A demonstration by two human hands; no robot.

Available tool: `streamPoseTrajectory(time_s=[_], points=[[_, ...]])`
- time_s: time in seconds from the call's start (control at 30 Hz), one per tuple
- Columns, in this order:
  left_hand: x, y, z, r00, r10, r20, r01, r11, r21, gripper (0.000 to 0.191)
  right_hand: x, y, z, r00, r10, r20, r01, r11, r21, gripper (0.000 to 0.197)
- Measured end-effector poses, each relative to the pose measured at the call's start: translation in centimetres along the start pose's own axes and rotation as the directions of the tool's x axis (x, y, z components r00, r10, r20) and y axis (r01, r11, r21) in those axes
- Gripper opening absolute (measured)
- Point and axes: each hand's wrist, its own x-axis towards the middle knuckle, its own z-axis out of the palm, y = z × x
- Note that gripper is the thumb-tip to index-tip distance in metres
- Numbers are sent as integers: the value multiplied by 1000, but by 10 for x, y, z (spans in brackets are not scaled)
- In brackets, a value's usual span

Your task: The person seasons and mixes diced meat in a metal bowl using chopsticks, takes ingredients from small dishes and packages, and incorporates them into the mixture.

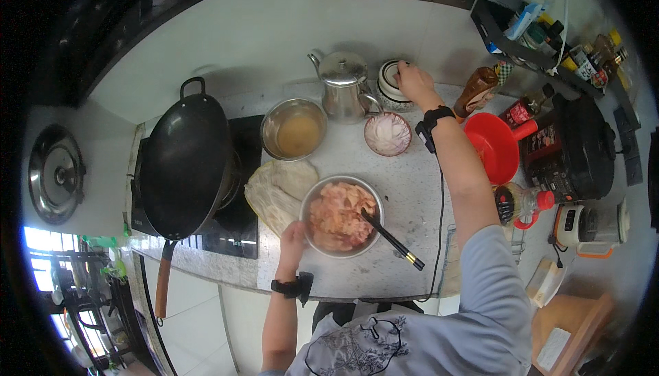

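My left hand point(293, 245) grips the rim of a steel bowl point(381, 221) of raw meat pieces point(340, 214). A pair of black chopsticks point(399, 245) leans in the meat, over the bowl's right rim. My right hand point(413, 81) reaches to the back of the counter, its fingers on the lid of a white ceramic jar point(388, 80). In front of the jar sits a small bowl of sliced onion or shallot point(387, 134). A steel kettle point(344, 85) stands left of the jar, and a steel bowl of yellowish liquid point(297, 135) is nearby.
A large black wok point(185, 165) stands over the cooktop point(247, 185) at left. A folded cloth point(275, 191) lies beside the meat bowl. At right are a red plastic ladle or scoop point(491, 147), sauce bottles point(476, 90), an oil bottle point(515, 203) and a black cable point(441, 221).
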Motion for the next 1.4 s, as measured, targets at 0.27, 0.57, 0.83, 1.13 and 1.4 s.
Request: streamPoseTrajectory(time_s=[0.27,0.57,0.83,1.13,1.4], points=[[0,-8,1,1000,-24,-19,23,999,-46,34,-40,-12,-30,960,152,-235,-28,888,460,24],[3,-3,5,999,22,34,-18,994,-107,37,-215,-27,-9,851,437,290,-18,-528,849,12],[11,-10,2,994,87,60,-82,993,-81,36,-307,-28,36,812,200,549,-156,-831,534,10],[-4,16,5,997,-60,58,68,987,-144,38,-325,-33,51,783,246,572,-290,-669,684,12],[0,10,5,997,-55,55,63,985,-162,37,-326,-29,38,685,314,658,-326,-676,661,8]])
